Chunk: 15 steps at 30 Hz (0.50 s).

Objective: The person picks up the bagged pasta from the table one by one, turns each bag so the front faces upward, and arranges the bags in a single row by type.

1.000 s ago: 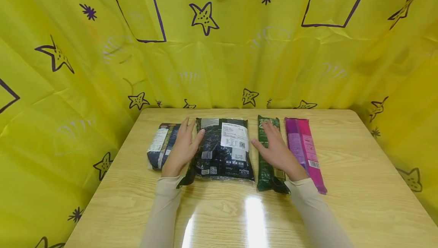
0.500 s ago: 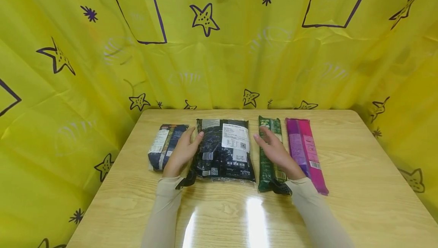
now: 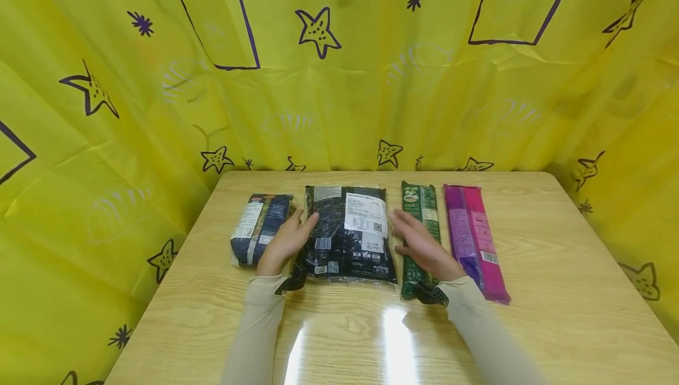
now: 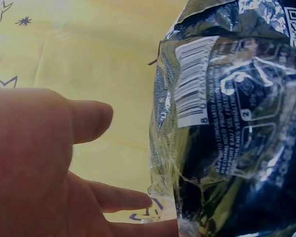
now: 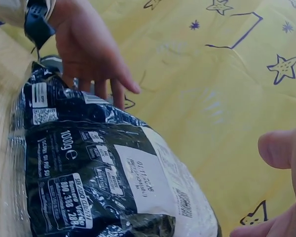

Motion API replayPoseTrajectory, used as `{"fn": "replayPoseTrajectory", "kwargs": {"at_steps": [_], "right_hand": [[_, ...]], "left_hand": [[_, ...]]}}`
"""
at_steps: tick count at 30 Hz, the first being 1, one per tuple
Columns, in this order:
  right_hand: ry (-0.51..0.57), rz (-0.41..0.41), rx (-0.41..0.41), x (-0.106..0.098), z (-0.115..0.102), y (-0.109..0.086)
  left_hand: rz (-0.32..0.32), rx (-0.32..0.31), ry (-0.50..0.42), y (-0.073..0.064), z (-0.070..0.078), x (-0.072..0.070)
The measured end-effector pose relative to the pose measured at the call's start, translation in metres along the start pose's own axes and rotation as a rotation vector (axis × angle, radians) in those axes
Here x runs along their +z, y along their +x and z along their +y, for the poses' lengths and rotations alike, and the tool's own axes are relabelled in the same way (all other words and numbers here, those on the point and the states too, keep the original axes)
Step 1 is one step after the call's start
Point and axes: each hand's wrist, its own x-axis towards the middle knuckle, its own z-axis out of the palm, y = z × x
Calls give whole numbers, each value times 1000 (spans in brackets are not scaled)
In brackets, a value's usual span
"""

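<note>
A large black plastic bag (image 3: 331,220) marked 1000g, with a white label, lies flat mid-table in the head view. My left hand (image 3: 286,244) is at its left edge, fingers extended and thumb apart; in the left wrist view, fingertips (image 4: 133,200) reach down beside the bag's side. On the other side, my right hand (image 3: 427,249) hovers over the green packet (image 3: 411,276), its fingertips close to the black bag's right edge. The right wrist view shows the bag (image 5: 93,163) bulging upward between both hands. Neither hand grips it.
To the left lies a smaller dark blue packet (image 3: 260,232) with a white label. A long pink and purple packet (image 3: 477,237) lies right of the green one. Behind the wooden table (image 3: 541,255) hangs a yellow curtain (image 3: 339,108) with purple stars. Light reflects off the table front.
My right hand has moved left, off the top part of the green packet, toward the black bag's edge. My left hand has drawn slightly nearer and lower. The packets stay put.
</note>
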Motion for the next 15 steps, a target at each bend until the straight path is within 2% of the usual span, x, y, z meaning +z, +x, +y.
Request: {"fn": "replayPoseTrajectory", "kwargs": {"at_steps": [5,11,15], "right_hand": [[87,-43,17,2,1,1],[159,-118,9,2,4,3],[224,-162,17,3,6,4]], "left_hand": [[-32,-28,50,-1,0,1],[-73,-59,41,-1,-2,3],[-86,-54,59,-1,-1,3]]}}
